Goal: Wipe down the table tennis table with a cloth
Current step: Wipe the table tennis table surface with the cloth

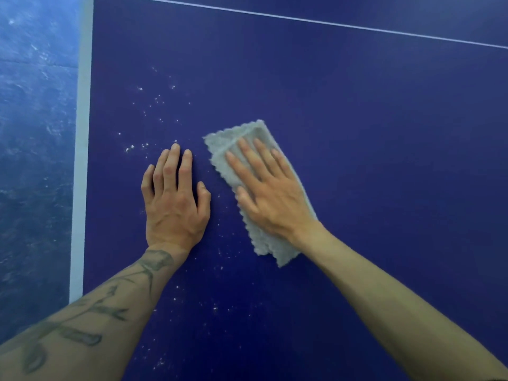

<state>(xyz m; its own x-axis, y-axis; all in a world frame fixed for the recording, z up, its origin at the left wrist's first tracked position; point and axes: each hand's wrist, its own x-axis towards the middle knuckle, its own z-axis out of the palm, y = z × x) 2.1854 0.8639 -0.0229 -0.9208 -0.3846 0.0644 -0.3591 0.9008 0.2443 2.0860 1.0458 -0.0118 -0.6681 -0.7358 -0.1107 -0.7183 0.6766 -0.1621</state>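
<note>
Obs., head view.

**Handling (judged):** The cloth (248, 133) is pale grey, folded to a long strip with a scalloped edge. It looks soft, light and limp, with no stiffness of its own, so it should bunch or unfold if dragged by a corner. Likely best driven under a flat palm with the fingers spread across the fold, as it is now. No breakage risk. It should slide easily on the smooth table (357, 133), so downward pressure is what keeps it under the hand.

**Position:** The cloth lies flat on the table, just right of frame centre, its long axis running from 11 to 5 o'clock.
- The right hand (269, 193) lies on top of it, palm down, fingers straight and spread and pointing toward 11 o'clock. It presses rather than grips. Cloth shows beyond the fingertips at 11 and past the wrist at 6.
- The left hand (176, 204) is flat on bare table at 9 o'clock from the cloth, near it but not touching. Its fingers are nearly straight and close together, and it holds nothing. It looks like a brace.

**Dirt:** White specks (156, 100) are scattered from 11 to 12 o'clock of the left hand. More lie between the forearms at 6 o'clock. The surface at 3 o'clock of the cloth looks clean.

**Other:** The white edge band (82, 133) runs along the table at 9 o'clock, with floor (35, 105) beyond it. A thin white line (330, 23) crosses at 12 to 1 o'clock.

**Judgement:** The wipe is partly done. The speckled zone toward 9 to 11 o'clock remains.
</note>
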